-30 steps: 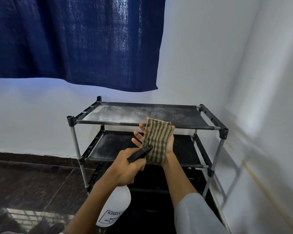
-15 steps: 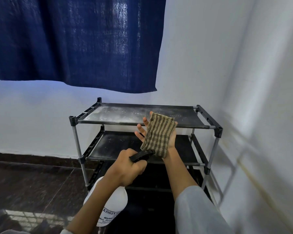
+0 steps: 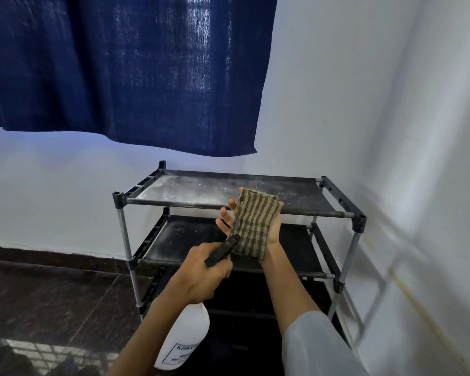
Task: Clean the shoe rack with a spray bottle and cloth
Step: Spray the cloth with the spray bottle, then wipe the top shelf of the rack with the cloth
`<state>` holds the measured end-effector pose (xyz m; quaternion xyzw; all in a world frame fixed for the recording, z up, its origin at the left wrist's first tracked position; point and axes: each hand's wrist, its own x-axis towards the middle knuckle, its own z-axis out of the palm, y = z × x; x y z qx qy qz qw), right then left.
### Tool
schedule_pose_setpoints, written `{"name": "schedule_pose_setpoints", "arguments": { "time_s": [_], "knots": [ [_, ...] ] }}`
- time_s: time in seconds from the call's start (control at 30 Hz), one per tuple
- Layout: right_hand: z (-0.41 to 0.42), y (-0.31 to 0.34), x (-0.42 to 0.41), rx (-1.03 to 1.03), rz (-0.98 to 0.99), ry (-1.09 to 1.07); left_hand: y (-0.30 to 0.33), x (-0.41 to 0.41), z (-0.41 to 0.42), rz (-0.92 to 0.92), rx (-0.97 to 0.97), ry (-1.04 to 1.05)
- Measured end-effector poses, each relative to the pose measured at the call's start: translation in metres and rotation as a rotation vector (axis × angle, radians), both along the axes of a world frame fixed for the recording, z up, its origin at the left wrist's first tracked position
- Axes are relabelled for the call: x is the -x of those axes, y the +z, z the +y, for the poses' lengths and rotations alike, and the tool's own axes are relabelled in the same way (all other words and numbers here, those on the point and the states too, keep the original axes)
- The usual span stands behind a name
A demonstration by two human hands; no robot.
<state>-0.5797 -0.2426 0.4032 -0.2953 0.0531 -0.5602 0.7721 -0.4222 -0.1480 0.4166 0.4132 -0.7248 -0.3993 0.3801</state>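
**Entry: cloth being wetted ahead of the wipe**

Item, cloth [image 3: 255,222]: folded, brown-and-tan striped; lay flat across an upturned palm, in front of the front rail of the shoe rack [image 3: 236,206], level with its top shelf; its lower edge hung past the heel of the palm.

Item, right hand [image 3: 251,226]: fingers spread and nearly straight under the cloth, carrying rather than pinching it; thumb side hidden by the fabric.

Item, spray bottle [image 3: 183,340]: white body with a printed label, black head; held in front of the rack's middle shelf, nozzle tip just short of the cloth's lower left edge; whether it touched the fabric could not be told.

Item, left hand [image 3: 205,275]: fingers curled round the bottle's neck and trigger; no mist was visible.

Item, shoe rack: black shelves on grey poles, set in the wall corner; top shelf speckled pale with dust or droplets, which could not be told; middle shelf lightly marked.

Handling note, a judgement: the step appeared to be dampening the cloth; short squeezes would serve best, nozzle aimed at the cloth's centre; palm kept level so the fold did not slide off; damp only, not dripping.

Surroundings: blue curtain [image 3: 120,71] above the rack; dark tiled floor [image 3: 52,299] to the rack's left.
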Motion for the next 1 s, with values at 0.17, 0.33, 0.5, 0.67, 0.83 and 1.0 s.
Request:
{"name": "schedule_pose_setpoints", "arguments": {
  "time_s": [0.17, 0.33, 0.5, 0.67, 0.83, 1.0],
  "knots": [
    [-0.014, 0.007, -0.025, -0.112, 0.008, 0.096, -0.004, -0.017, -0.013, 0.137, -0.121, 0.014],
    [-0.032, 0.027, -0.043, -0.226, 0.159, 0.075, -0.004, -0.042, -0.028, 0.308, -0.121, 0.097],
    [-0.051, 0.04, -0.059, -0.326, 0.192, 0.021, -0.001, -0.064, -0.042, 0.422, -0.048, 0.244],
    [-0.074, 0.059, -0.076, -0.41, 0.335, -0.193, 0.001, -0.083, -0.056, 0.459, -0.017, 0.325],
    [-0.101, 0.087, -0.088, -0.445, 0.512, -0.315, 0.004, -0.094, -0.072, 0.614, 0.008, 0.489],
    [-0.129, 0.106, -0.101, -0.257, 0.928, -0.232, 0.011, -0.101, -0.087, 0.669, 0.009, 0.598]
  ]
}}
